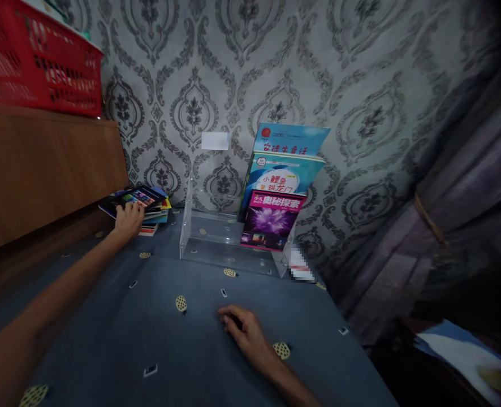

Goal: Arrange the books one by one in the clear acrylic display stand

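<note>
At the left, my left hand [129, 219] grips the near edge of a dark book [139, 198] with a colourful cover, fingers over its top and the thumb not clearly seen. That book lies on a stack of books [159, 215]. My right hand [242, 330] rests on the cloth, loosely curled, thumb and forefinger apart, nothing in it. Beyond it stands a clear acrylic book rack [208, 240]. Three books lean in tiers on its right side: a blue book [293, 137] at the back, a teal book [288, 172] in the middle, a purple-and-pink book [271, 220] in front.
A dark blue patterned cloth [148, 328] covers the table. A red basket [64, 73] sits on a wooden cabinet [42, 175] at the left. A purple curtain [394, 243] hangs at the right, near papers [458, 350]. A white label [215, 141] shows above the rack's left side.
</note>
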A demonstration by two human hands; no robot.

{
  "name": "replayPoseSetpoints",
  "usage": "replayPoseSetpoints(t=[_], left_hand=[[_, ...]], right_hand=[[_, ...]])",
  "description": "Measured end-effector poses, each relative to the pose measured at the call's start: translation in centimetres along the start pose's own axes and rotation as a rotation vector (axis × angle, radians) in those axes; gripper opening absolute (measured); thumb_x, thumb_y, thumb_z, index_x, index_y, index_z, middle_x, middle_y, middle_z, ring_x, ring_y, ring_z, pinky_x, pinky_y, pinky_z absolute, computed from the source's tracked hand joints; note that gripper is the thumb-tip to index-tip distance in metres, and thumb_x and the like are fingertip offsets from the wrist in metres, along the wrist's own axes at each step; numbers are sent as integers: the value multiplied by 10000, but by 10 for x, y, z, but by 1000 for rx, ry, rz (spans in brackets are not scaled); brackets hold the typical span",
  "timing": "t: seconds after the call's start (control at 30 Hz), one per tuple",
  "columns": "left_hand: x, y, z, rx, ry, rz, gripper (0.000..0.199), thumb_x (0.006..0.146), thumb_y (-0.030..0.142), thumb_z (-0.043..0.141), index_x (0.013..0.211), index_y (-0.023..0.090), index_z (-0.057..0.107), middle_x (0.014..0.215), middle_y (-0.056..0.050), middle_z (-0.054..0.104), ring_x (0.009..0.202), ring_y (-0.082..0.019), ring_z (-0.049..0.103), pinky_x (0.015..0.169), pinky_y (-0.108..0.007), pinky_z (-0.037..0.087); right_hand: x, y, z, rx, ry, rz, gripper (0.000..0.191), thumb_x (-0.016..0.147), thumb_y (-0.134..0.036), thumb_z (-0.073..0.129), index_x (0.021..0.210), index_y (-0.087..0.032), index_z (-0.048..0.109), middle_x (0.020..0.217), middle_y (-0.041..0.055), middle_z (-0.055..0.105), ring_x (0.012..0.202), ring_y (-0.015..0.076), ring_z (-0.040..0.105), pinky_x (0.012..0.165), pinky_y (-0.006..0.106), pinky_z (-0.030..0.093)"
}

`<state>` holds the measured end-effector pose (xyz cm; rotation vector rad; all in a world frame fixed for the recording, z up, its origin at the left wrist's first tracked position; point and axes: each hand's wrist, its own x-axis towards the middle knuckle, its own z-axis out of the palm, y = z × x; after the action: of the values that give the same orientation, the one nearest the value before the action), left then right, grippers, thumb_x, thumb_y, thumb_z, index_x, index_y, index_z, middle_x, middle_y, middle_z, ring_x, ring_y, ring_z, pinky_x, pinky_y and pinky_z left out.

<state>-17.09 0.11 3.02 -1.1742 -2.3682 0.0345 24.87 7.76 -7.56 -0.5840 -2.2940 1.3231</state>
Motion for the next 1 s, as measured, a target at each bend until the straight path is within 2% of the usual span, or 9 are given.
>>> replayPoseSetpoints(t=[0.13,0.2,0.27,0.4,0.57,0.73,0.87,1.0], left_hand=[[-15,-8,6,74,-34,13,628,887,151,436,1511,216,411,1519,-240,421,1360,-511,358,1013,-737,267],[-20,-13,10,133,-75,17,700,878,150,472,1550,292,337,1589,-206,338,1398,-531,305,1018,-732,274],[-23,-16,13,164,-97,25,735,876,139,469,1567,315,289,1612,-204,297,1404,-535,307,1010,-715,310],[-26,-9,8,159,-91,44,712,897,157,429,1580,257,255,1585,-277,304,1361,-550,379,929,-679,417],[-29,14,0,163,-141,13,661,916,122,337,1573,152,268,1519,-380,335,1292,-567,466,820,-644,496],[-43,40,10,167,-196,-20,649,923,118,342,1567,114,261,1484,-420,355,1229,-560,538,750,-603,540],[-57,55,19,167,-211,-45,653,923,150,394,1558,82,260,1463,-445,360,1195,-559,567,747,-585,545],[-64,60,20,170,-225,-50,652,918,127,375,1558,74,264,1440,-438,401,1173,-516,605,822,-597,518]], right_hand=[[-1,-2,-1,-28,1,-20,335,934,-354,468,1036,-165,726,888,90,709,759,207,671,735,330,521],[-2,-4,-2,-40,-1,-25,321,937,-333,467,1038,-173,727,884,83,708,752,201,666,735,323,515],[-2,-6,-3,-52,-4,-26,306,937,-313,472,1036,-178,728,890,78,708,753,195,663,735,314,510],[-2,-10,-4,-61,-24,-37,303,934,-282,461,1028,-169,726,907,79,708,752,186,655,731,301,506],[-3,-12,-5,-66,-20,-38,286,932,-279,471,1021,-181,725,864,62,707,750,181,648,702,284,500],[-6,-13,-6,-75,-28,-47,281,931,-269,477,1025,-179,726,902,64,715,765,180,650,721,291,507],[-8,-12,-7,-87,-38,-68,282,938,-252,469,1021,-179,728,885,66,710,776,187,652,732,297,504],[-8,-10,-7,-92,-40,-100,281,947,-252,465,1020,-184,728,896,67,719,770,190,650,737,305,501]])
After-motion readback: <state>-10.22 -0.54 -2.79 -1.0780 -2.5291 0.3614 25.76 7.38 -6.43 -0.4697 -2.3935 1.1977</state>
